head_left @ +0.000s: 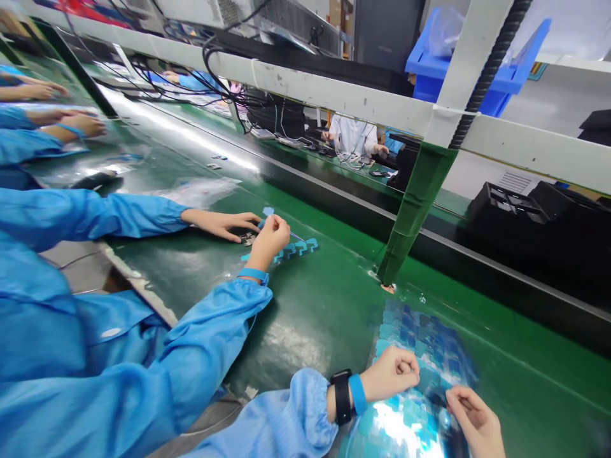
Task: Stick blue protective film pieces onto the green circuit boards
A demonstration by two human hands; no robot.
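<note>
My left hand (392, 374), with a black watch and a blue wrist strap, is curled closed on the near edge of a glossy sheet of small blue stickers (429, 346) lying on the green belt (324, 305). My right hand (477, 421) is at the sheet's lower right, fingers pinched together against it. What either hand pinches is too small to make out.
A co-worker in a blue coat sits to my left; that person's hands (260, 234) work on a small part beside a strip of blue stickers (298, 248). A green post (415, 210) stands on the belt ahead. More workers' arms lie far left, black trays right.
</note>
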